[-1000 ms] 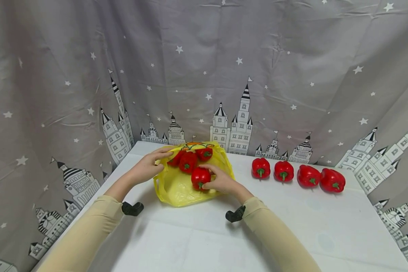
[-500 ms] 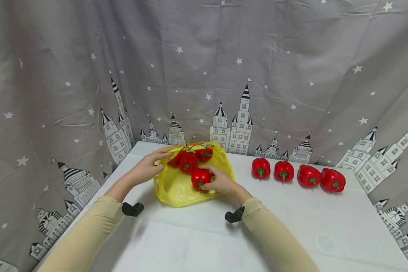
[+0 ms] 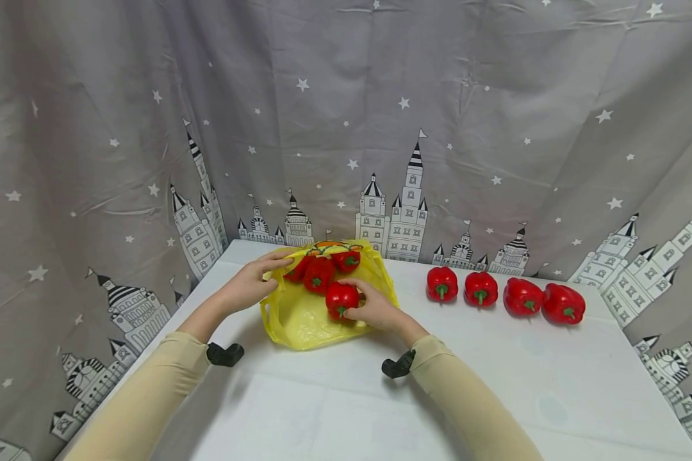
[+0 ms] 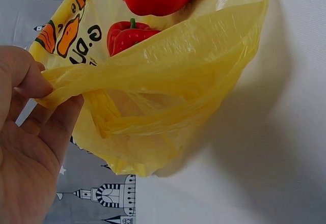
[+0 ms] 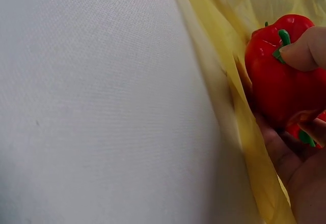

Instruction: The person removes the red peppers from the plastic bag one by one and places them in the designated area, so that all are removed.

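A yellow plastic bag (image 3: 300,330) lies on the table with its mouth toward me and several red bell peppers (image 3: 319,274) inside. My left hand (image 3: 249,282) pinches the bag's rim between thumb and fingers; the left wrist view shows the thin film (image 4: 76,79) caught there. At the bag's mouth my right hand (image 3: 375,307) grips a red bell pepper (image 3: 341,299). In the right wrist view the thumb presses beside the green stem of that pepper (image 5: 285,89), while the other fingers curl underneath it. Behind it, another pepper is partly hidden.
To the right of the bag, several more red bell peppers (image 3: 481,289) stand in a row along the back of the white table (image 3: 334,410). A grey curtain (image 3: 300,121) with castles and stars hangs behind and at the sides.
Both hands stay nearly still. The pepper in my right hand has shifted very slightly; the left hand keeps its hold on the bag's rim.
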A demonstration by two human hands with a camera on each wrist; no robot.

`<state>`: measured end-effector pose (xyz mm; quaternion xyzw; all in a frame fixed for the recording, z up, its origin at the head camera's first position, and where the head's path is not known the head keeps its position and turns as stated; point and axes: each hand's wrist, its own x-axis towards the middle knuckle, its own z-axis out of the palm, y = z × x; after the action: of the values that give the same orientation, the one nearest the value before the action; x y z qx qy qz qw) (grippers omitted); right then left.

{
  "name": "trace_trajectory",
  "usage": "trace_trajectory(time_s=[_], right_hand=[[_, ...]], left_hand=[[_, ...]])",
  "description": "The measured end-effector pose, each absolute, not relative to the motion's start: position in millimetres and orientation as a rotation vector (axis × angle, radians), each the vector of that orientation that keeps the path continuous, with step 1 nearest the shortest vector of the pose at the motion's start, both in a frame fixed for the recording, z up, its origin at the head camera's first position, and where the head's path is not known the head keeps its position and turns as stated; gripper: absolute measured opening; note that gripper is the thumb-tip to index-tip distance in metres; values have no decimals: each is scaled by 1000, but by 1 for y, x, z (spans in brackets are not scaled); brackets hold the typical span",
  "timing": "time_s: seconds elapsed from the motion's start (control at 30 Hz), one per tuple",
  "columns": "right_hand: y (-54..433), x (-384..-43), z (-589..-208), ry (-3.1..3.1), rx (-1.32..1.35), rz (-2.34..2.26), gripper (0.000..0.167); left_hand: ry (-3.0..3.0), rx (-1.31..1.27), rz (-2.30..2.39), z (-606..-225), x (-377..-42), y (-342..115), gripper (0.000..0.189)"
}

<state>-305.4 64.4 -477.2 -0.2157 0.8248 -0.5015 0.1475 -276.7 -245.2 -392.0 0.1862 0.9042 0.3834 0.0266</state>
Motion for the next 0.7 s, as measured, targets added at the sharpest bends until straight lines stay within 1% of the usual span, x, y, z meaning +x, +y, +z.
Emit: trace_trajectory(time_s=[0.2, 0.53, 0.7], right_hand=[[68, -303, -473, 2331, -614, -1490, 70], [81, -296, -459, 2316, -673, -1493, 66], [90, -289, -451, 2332, -661, -1482, 65]], left_hand=[[2794, 573, 1185, -392, -277, -244, 60], [2786, 571, 1202, -392, -279, -245, 59], [2787, 568, 1197, -393, -279, -245, 60]])
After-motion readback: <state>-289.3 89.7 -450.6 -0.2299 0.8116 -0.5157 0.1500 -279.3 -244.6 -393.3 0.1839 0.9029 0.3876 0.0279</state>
